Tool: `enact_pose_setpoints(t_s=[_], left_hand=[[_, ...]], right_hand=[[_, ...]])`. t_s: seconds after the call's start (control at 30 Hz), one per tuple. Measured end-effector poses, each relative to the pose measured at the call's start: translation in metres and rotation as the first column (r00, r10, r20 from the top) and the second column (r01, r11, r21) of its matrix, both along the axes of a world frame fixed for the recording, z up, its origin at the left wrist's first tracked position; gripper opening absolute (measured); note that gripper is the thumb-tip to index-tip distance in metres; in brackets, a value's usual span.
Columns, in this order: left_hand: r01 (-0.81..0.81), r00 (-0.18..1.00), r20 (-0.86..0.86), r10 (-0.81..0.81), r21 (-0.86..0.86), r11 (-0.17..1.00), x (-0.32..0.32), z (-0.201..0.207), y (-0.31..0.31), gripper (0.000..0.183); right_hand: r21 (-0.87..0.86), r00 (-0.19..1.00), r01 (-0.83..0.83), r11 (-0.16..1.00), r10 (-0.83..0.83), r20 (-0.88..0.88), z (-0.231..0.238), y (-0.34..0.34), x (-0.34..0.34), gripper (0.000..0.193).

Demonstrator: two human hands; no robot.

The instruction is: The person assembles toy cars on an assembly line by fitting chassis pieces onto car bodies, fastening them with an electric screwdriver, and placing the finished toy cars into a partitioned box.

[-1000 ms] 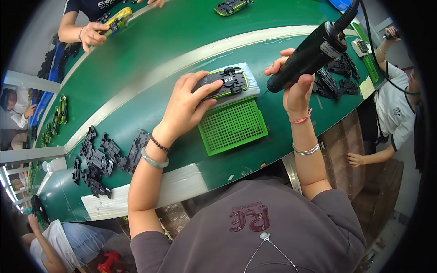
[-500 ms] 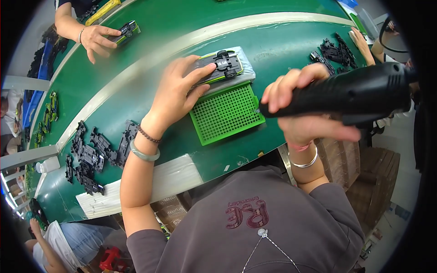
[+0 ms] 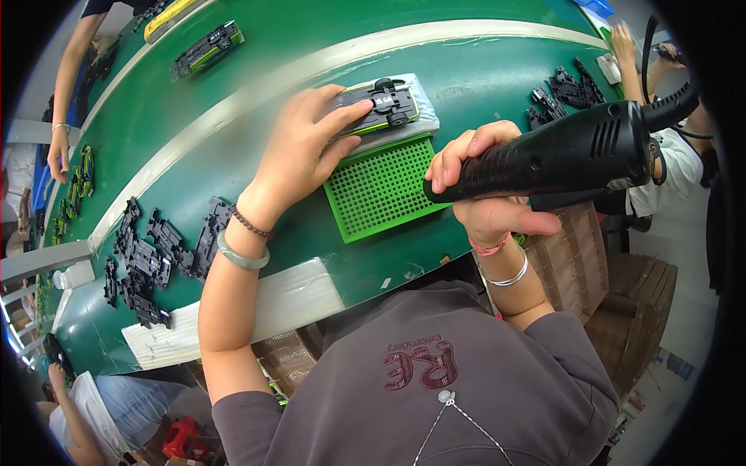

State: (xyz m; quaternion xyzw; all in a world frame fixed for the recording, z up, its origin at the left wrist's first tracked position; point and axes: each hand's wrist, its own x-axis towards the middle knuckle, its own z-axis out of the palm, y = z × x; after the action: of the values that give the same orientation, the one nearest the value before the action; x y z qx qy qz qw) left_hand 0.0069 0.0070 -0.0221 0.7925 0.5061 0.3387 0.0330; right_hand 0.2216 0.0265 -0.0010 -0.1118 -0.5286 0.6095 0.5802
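Wheels up, a toy car (image 3: 395, 107) with a black underside and lime-green edges rests on a pale padded block (image 3: 426, 116). My left hand (image 3: 299, 147) grips its left end, thumb on the near side and fingers across the underside. My right hand (image 3: 486, 219) is wrapped round a black corded electric screwdriver (image 3: 567, 155), held to the right of the car and apart from it. The screwdriver's front end is over the right edge of a green tray (image 3: 381, 188) covered in small round holes. Its bit is not clearly visible.
Black plastic chassis parts (image 3: 148, 260) lie in a heap at left, more parts (image 3: 571, 87) at far right. Another upturned car (image 3: 206, 50) lies beyond the pale strip. A co-worker's hand (image 3: 59, 153) is near a row of cars (image 3: 80, 182). A cable (image 3: 676, 105) trails from the screwdriver.
My right hand and the screwdriver have shifted slightly left. The co-worker's hand has let go of the far car and moved left toward the row of cars. My left hand keeps its grip.
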Motion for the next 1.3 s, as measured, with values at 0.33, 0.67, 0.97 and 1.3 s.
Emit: enact_pose_setpoints(t_s=[0.33,0.67,0.97,1.3], left_hand=[[-0.004,1.000,-0.004,0.004,0.010,1.000,-0.001,-0.001,-0.001,0.043],[0.005,1.000,0.000,-0.005,0.019,1.000,-0.001,0.000,0.001,0.042],[-0.004,1.000,0.005,0.004,-0.003,1.000,-0.001,0.001,-0.001,0.043],[-0.001,1.000,0.003,0.001,-0.022,1.000,0.001,0.003,-0.002,0.042]], right_hand=[[0.101,0.939,-0.205,0.974,0.166,0.301,0.002,0.004,0.005,0.099],[-0.108,0.944,-0.036,0.994,0.069,0.323,0.005,-0.005,-0.005,0.100],[0.113,0.990,-0.073,0.991,0.086,-0.114,0.047,0.033,-0.013,0.108],[0.071,0.988,0.092,0.993,-0.100,0.118,0.036,0.085,-0.040,0.097]])
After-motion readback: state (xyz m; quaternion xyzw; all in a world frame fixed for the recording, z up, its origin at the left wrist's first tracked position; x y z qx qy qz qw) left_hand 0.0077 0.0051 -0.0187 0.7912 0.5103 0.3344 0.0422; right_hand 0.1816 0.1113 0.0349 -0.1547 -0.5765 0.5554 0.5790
